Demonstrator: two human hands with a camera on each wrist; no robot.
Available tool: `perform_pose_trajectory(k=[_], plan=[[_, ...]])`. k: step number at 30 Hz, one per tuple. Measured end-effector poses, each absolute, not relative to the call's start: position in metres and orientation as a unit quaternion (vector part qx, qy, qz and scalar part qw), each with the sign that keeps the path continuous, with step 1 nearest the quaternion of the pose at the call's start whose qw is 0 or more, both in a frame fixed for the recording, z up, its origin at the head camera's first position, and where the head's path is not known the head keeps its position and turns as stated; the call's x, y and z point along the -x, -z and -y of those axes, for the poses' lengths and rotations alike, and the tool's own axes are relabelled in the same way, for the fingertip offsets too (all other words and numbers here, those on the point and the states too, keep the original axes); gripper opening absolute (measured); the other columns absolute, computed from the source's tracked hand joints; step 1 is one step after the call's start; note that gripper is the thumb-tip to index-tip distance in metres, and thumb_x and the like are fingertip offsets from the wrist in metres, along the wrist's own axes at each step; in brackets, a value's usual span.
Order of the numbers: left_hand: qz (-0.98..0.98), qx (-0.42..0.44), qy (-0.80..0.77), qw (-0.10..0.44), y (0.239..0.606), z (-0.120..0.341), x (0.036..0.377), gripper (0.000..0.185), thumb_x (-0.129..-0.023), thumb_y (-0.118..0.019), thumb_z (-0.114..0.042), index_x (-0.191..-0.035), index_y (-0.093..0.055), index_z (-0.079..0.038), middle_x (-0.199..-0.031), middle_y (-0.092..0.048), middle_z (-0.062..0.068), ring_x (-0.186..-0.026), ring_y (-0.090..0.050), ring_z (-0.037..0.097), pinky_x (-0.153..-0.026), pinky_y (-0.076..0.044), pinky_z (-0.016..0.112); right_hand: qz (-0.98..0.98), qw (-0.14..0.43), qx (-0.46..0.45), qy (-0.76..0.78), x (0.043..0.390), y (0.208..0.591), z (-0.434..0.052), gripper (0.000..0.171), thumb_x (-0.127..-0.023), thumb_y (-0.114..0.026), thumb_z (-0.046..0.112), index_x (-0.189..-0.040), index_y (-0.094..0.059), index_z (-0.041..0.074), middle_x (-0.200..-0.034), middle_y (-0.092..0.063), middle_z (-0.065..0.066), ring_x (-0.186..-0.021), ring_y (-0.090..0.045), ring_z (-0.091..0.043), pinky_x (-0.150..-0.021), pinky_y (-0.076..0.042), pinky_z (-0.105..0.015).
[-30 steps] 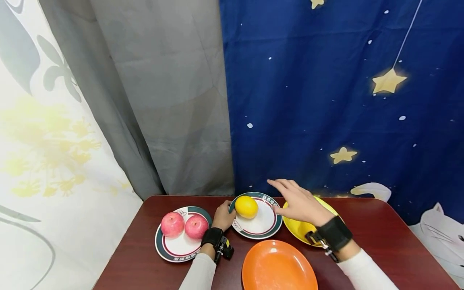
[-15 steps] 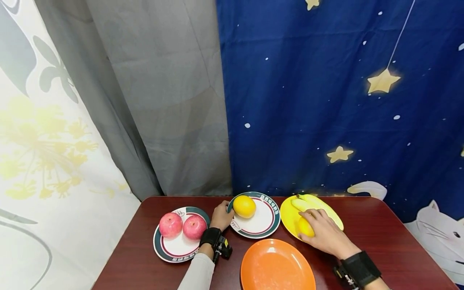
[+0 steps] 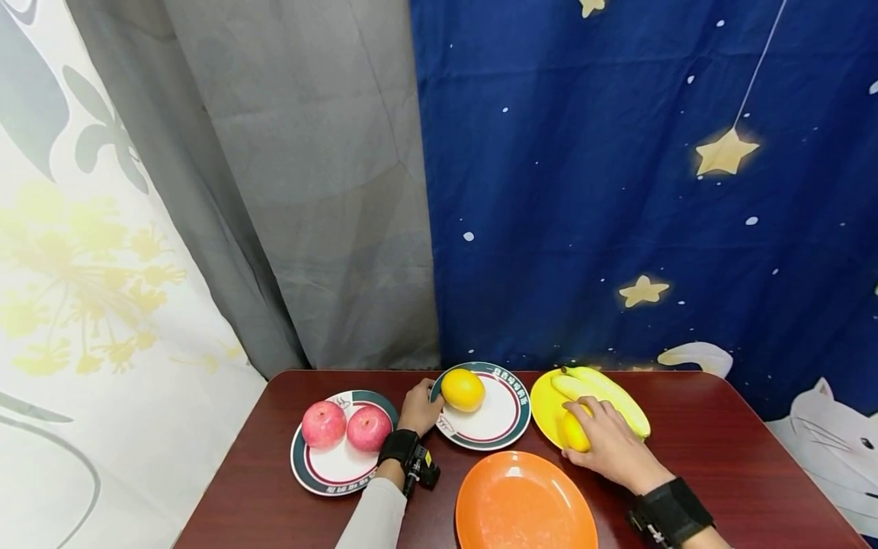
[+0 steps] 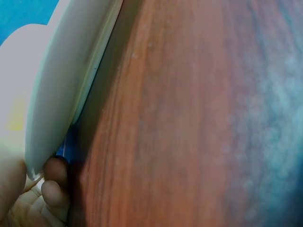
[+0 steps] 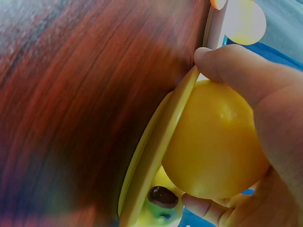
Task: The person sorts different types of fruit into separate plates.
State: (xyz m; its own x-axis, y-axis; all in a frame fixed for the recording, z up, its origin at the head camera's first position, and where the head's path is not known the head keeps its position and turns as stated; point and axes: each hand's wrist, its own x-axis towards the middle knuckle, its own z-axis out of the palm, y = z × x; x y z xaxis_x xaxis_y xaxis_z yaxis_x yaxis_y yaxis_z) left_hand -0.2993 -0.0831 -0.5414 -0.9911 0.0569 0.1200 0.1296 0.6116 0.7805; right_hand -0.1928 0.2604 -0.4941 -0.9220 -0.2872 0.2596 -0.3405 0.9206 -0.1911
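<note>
— Why is the left hand [image 3: 420, 410] there?
— It grips the rim of the middle white plate [image 3: 511, 427], steadying it.
— And the right hand [image 3: 610, 446]?
— Fingers curl round a lemon [image 3: 573, 432] on the yellow plate [image 3: 542, 400], beside bananas [image 3: 604, 393], far right of the table [image 3: 727, 450].

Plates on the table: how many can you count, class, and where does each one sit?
4. Apple plate at left, lemon plate in the middle, gripped by the left hand, yellow plate at right, orange plate nearest. None seems hidden.

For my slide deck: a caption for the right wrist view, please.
Right hand grips a yellow fruit on the yellow plate.
</note>
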Motion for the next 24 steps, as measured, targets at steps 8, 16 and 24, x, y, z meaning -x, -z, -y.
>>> perform_pose_trajectory(k=[8,16,24], plan=[[0.898,0.044,0.435,0.04,0.542,0.083,0.299,0.031,-0.097,-0.065,-0.007,-0.126,-0.063,0.005,-0.087,-0.066,0.01,-0.083,-0.06,0.024,-0.086,-0.055,0.043,0.948,0.166,-0.205,-0.18,0.204,0.481,-0.254,0.082,-0.07,-0.095,0.029,-0.137,-0.058,-0.001,-0.13,-0.061,-0.018,-0.116,-0.053,-0.034,-0.097,-0.053,-0.055],[0.898,0.042,0.436,0.046,0.544,0.084,0.299,0.032,-0.097,-0.065,-0.007,-0.126,-0.063,0.006,-0.09,-0.067,0.012,-0.085,-0.061,0.025,-0.087,-0.055,0.044,0.923,0.177,-0.225,-0.255,0.241,0.454,-0.216,0.075,-0.076,-0.092,0.028,-0.14,-0.056,0.009,-0.134,-0.06,-0.014,-0.122,-0.048,-0.035,-0.094,-0.053,-0.055],[0.898,0.039,0.434,0.051,0.544,0.081,0.3,0.031,-0.097,-0.065,-0.008,-0.125,-0.064,0.004,-0.087,-0.064,0.008,-0.083,-0.059,0.023,-0.084,-0.054,0.04,0.929,0.057,-0.258,-0.26,0.29,0.465,-0.172,0.076,-0.078,-0.09,0.021,-0.144,-0.054,0.008,-0.136,-0.054,-0.012,-0.113,-0.054,-0.031,-0.088,-0.055,-0.042]])
